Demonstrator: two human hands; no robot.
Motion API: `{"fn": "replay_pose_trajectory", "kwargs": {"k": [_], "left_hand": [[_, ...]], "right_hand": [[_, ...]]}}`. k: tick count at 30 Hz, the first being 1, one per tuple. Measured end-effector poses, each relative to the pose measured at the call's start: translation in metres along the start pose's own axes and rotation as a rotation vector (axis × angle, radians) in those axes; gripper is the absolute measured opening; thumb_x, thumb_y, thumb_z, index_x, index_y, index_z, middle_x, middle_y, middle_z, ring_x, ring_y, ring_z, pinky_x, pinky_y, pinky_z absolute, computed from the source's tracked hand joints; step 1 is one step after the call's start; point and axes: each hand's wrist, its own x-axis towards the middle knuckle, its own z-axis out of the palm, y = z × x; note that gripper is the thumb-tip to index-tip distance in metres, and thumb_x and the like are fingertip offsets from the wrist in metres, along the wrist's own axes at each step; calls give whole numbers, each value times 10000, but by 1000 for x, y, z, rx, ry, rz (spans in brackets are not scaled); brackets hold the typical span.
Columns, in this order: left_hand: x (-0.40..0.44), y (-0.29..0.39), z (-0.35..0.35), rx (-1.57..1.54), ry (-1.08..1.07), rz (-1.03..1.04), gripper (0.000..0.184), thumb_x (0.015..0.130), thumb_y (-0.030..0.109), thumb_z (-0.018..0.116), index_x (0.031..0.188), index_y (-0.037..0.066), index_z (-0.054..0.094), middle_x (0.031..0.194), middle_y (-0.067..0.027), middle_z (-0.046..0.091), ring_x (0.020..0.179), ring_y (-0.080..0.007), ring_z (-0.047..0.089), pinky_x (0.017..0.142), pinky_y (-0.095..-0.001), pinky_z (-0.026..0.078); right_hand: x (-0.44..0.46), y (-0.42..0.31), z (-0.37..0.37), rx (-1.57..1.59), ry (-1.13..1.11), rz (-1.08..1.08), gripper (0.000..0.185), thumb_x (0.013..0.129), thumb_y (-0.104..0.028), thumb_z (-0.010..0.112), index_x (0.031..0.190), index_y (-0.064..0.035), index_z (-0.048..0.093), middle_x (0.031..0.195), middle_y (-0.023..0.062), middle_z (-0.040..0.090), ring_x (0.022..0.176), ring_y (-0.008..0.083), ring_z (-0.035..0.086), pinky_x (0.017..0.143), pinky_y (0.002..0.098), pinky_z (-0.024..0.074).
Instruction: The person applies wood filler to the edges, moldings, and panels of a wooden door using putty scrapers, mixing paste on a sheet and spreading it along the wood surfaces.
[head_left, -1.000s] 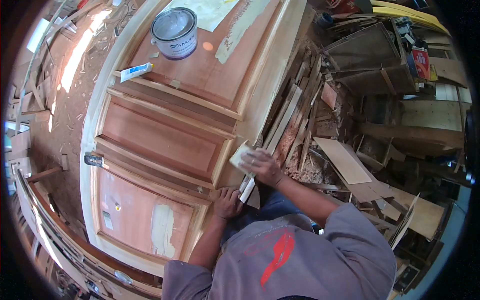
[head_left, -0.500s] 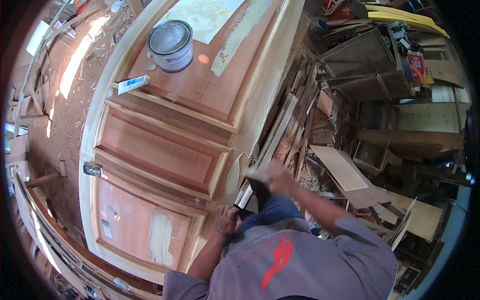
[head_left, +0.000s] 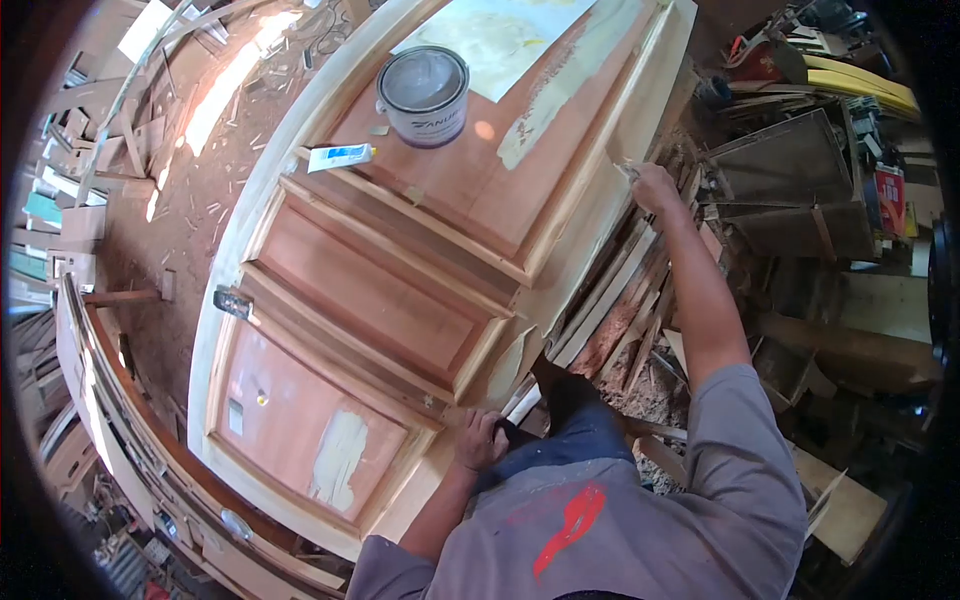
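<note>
A paneled wooden door (head_left: 600,290) lies flat in front of me, with pale filler smeared on its panels and right-hand frame. My right hand (head_left: 655,190) is closed around a small putty knife (head_left: 627,170), its blade at the door's upper right edge. Nearer my body, my left hand (head_left: 481,440) lies at the door's edge with curled fingers; what they grip, if anything, is hidden. On the upper panel stands an open can (head_left: 425,115) with grey contents. Left of it lies a white and blue tube (head_left: 340,157) with a yellow cap.
A pale stained sheet (head_left: 490,45) lies beyond the can. A small dark block-like item (head_left: 233,302) sits on the door's left frame. Timber strips (head_left: 610,290) and shavings cover the floor at right, beside a wooden cabinet (head_left: 790,160). More boards (head_left: 150,450) stand at left.
My right hand has swung forward from near my lap to the door's upper right edge, carrying the putty knife. My left hand stays at the near edge. The view has shifted.
</note>
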Motion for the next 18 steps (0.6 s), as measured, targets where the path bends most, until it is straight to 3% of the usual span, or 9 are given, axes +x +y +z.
{"fn": "replay_pose_trajectory", "kwargs": {"k": [2, 5, 7, 8, 10, 12, 15, 18], "left_hand": [[7, 4, -4, -6, 17, 6, 322, 796, 111, 678, 1108, 68, 609, 1039, -164, 641, 976, -388, 601, 858, -487, 509], [11, -7, 1, 7, 60, 62, 301, 802, 101, 667, 1096, 63, 617, 1033, -173, 646, 983, -400, 602, 876, -497, 507], [19, 4, -13, 11, 105, 60, 292, 806, 98, 659, 1092, 59, 617, 1031, -179, 647, 980, -407, 600, 881, -504, 505], [25, 13, -22, 7, 121, 63, 287, 808, 97, 655, 1090, 58, 617, 1029, -182, 647, 978, -411, 598, 883, -507, 503], [28, 16, -29, -50, 127, 65, 263, 815, 97, 642, 1073, 52, 618, 1031, -190, 646, 972, -414, 596, 883, -517, 496], [19, 5, -32, -61, 129, 90, 259, 815, 95, 638, 1068, 49, 617, 1032, -191, 645, 972, -411, 596, 881, -514, 495], [9, -1, -43, -54, 107, 107, 261, 808, 91, 635, 1064, 44, 616, 1023, -191, 646, 964, -407, 597, 876, -507, 495], [-4, -11, -49, -73, 122, 150, 264, 800, 97, 638, 1057, 40, 616, 1006, -189, 645, 948, -404, 598, 864, -500, 495]], "right_hand": [[-28, -16, -1, 17, -48, -12, 280, 944, -186, 596, 1134, -78, 772, 1151, 262, 725, 1085, 472, 688, 931, 532, 562], [-79, -38, 8, 143, 13, -125, 285, 949, -176, 587, 1153, -90, 767, 1143, 267, 725, 1067, 472, 694, 924, 543, 562], [-103, -45, 29, 90, -71, -94, 300, 940, -163, 594, 1188, -113, 755, 1149, 252, 723, 1079, 467, 686, 950, 547, 555], [-120, -54, 34, 115, -108, -49, 297, 930, -149, 590, 1172, -115, 759, 1143, 248, 725, 1084, 469, 681, 964, 546, 550], [-153, -75, 39, 248, -3, -186, 217, 883, -65, 569, 1038, -62, 721, 1026, 287, 701, 1011, 507, 663, 867, 553, 533], [-186, -94, 39, 250, -83, -76, 186, 891, -57, 562, 1014, -35, 701, 989, 297, 689, 982, 510, 660, 841, 554, 522], [-221, -110, 57, 275, -80, -124, 171, 898, -52, 552, 996, -28, 689, 949, 293, 682, 967, 506, 658, 828, 552, 517], [-258, -141, 50, 299, -154, -37, 188, 892, -48, 547, 1006, -38, 696, 944, 282, 686, 970, 498, 660, 831, 546, 516]]}}
